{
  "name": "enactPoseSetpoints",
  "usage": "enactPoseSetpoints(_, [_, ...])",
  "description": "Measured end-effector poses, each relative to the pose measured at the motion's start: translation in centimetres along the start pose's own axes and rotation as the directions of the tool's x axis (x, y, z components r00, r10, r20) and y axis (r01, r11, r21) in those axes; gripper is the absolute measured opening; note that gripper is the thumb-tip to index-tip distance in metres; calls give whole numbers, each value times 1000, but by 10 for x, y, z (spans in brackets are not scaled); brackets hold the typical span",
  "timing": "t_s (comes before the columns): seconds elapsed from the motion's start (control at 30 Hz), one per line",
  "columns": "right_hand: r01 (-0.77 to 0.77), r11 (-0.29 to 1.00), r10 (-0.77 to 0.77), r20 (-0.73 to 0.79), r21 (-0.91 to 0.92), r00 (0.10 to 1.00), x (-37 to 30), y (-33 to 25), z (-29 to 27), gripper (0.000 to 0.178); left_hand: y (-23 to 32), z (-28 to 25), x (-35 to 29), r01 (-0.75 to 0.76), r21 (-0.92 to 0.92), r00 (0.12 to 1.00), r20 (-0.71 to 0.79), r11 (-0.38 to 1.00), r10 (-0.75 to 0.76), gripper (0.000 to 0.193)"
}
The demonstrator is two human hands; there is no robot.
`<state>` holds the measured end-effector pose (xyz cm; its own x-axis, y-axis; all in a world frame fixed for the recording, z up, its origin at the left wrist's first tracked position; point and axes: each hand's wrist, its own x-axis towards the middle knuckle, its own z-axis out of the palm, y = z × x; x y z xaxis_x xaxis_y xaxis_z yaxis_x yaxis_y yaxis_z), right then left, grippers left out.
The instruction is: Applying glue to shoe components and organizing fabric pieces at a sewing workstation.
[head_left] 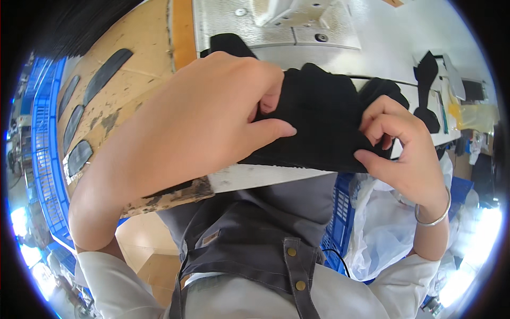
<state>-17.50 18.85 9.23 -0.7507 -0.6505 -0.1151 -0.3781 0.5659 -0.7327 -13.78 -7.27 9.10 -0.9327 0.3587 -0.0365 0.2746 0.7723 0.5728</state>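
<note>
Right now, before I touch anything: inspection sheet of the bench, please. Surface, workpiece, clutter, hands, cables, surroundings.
Surface: white tabletop, with a worn, stained tan board on the left.
Workpiece: black cloth, bunched along its far side.
Clutter: four dark flat pieces on the board; a black strip at the far right.
Hands: left hand on the cloth, fingers curled; right hand at its right end; grip firmness unclear.
Cables: one thin black line, possibly a cord, by the blue crate.
Surroundings: white plastic bag right; blue basket left.
</note>
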Motion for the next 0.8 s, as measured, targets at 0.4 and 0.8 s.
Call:
enactPoseSetpoints(0.4, [-20, 1000, 19, -48, -19, 999, 2, -7, 5, 21, -17, -1, -3, -72, -74, 997, 19, 995, 73, 21])
enactPoseSetpoints(0.8, [-13, 997, 8, -67, -70, 998, 2, -8, 8, 22, -17, -5, 0, -45, -61, 994, 97, 997, 51, 22])
